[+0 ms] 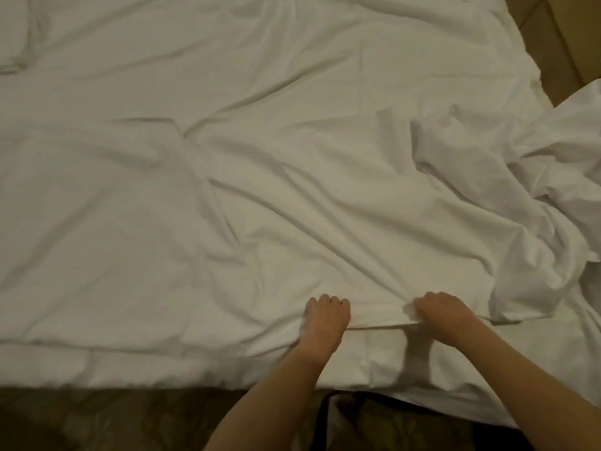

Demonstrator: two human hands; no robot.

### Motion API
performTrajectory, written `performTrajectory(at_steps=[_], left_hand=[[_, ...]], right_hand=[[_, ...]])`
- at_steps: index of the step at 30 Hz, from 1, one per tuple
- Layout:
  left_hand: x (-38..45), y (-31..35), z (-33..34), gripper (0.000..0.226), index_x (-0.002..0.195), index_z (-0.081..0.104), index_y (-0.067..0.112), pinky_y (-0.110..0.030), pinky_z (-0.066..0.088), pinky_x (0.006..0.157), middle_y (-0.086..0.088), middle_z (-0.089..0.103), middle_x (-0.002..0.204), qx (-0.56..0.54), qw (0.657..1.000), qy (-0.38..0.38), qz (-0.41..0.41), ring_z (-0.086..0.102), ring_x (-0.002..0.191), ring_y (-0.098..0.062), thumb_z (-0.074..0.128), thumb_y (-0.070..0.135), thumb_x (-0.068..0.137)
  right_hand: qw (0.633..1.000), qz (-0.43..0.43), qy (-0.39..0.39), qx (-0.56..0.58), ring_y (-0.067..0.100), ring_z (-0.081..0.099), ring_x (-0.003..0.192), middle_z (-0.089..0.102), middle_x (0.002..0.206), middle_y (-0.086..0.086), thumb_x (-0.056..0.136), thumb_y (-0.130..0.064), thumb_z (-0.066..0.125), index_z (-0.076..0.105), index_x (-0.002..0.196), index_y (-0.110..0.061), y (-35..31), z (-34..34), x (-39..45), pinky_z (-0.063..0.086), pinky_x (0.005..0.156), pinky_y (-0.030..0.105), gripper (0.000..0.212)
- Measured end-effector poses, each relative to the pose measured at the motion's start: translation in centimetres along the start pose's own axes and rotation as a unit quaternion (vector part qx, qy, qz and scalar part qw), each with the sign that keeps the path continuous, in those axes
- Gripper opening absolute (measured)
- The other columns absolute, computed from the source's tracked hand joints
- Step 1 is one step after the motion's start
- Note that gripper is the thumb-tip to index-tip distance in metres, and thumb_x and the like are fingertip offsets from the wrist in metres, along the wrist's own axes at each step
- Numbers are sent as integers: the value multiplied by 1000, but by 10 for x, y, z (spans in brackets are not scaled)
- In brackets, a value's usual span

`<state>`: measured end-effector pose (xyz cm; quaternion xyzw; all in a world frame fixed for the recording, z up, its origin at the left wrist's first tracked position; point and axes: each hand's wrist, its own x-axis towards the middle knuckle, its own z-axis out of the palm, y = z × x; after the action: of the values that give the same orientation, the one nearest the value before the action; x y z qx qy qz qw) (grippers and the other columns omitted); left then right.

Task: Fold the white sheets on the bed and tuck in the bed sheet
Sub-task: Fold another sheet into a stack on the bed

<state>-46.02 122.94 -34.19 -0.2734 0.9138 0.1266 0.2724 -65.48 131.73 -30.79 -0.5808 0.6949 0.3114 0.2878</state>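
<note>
Going left to right: the left hand (326, 315) is curled tight around the near edge of the top sheet (292, 190), which is spread rumpled over most of the bed (97, 369), and the right hand (440, 309) just beside it is bunching the same hem. Both hands sit close together, probably so the edge stays lined up for lifting into a fold. Off to the right there's a crumpled pile of sheet (536, 196) spilling over the side, not folded yet.
</note>
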Motion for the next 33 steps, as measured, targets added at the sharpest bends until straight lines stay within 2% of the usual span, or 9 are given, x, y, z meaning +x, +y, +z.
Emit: performTrajectory(at_steps=[6, 11, 14, 16, 17, 19, 22, 26, 33], left_hand=[[-48, -56, 37, 33, 119, 48, 6, -39, 39, 83, -13, 52, 121, -18, 999, -44, -8, 49, 112, -31, 49, -5, 89], [-75, -92, 45, 27, 115, 50, 4, -40, 41, 90, -16, 52, 120, -96, 989, -85, 68, 50, 108, -33, 42, -2, 90], [-73, -100, 39, 22, 111, 54, 4, -43, 45, 92, -17, 57, 118, -118, 978, -156, 68, 54, 105, -34, 48, 8, 90], [-66, -104, 27, 26, 111, 59, 5, -43, 49, 90, -16, 61, 117, -137, 964, -224, 41, 59, 104, -33, 57, 18, 89], [-60, -105, 20, 29, 113, 61, 5, -41, 49, 90, -15, 62, 118, -159, 957, -241, 25, 59, 106, -32, 60, 21, 88], [-43, -110, -1, 32, 114, 64, 8, -38, 48, 92, -13, 63, 120, -204, 954, -219, 2, 59, 109, -31, 62, 26, 88], [-9, -122, -36, 23, 106, 65, 16, -34, 47, 90, -10, 64, 116, -258, 960, -102, -47, 60, 106, -28, 57, 28, 88], [47, -130, -91, 24, 108, 61, 16, -33, 44, 87, -8, 63, 115, -263, 960, 14, -91, 58, 106, -28, 48, 30, 93], [140, -144, -163, 27, 118, 54, 10, -35, 43, 84, -10, 54, 119, -166, 967, 129, -144, 55, 106, -29, 40, 21, 98]], right_hand=[[992, 33, -93, -74, 17, 50, 125, 47, 138, -3, 101, -20, 35, 38, 139, -22, -33, 45, -23, 42, 99, 29, 39], [969, 86, -226, -57, 21, 49, 125, 44, 142, 0, 96, -24, 43, 33, 145, -22, -65, 36, -16, 45, 96, 37, 50], [957, 60, -277, 63, 15, 62, 98, 59, 121, 1, 87, -24, 56, 51, 130, -20, -82, -1, 5, 50, 80, 30, 44], [960, 54, -234, 147, 11, 61, 67, 68, 99, 4, 86, -20, 54, 64, 90, -14, -86, -32, 22, 50, 65, 27, 13], [965, 69, -176, 180, 14, 63, 67, 70, 97, 7, 87, -21, 51, 60, 78, -13, -84, -48, 31, 51, 66, 27, 15], [972, 99, -47, 208, 23, 64, 85, 66, 102, 8, 93, -29, 45, 56, 84, -14, -71, -77, 51, 47, 72, 29, 20], [966, 114, 90, 213, 25, 58, 92, 59, 105, 5, 97, -31, 39, 51, 94, -17, -42, -113, 80, 42, 72, 29, 19], [960, 116, 143, 210, 26, 57, 102, 55, 117, 7, 96, -29, 44, 51, 114, -12, 8, -151, 109, 44, 80, 33, 26], [958, 78, 193, 198, 30, 59, 98, 53, 119, 9, 97, -24, 45, 47, 119, -7, 62, -197, 156, 39, 71, 33, 28]])
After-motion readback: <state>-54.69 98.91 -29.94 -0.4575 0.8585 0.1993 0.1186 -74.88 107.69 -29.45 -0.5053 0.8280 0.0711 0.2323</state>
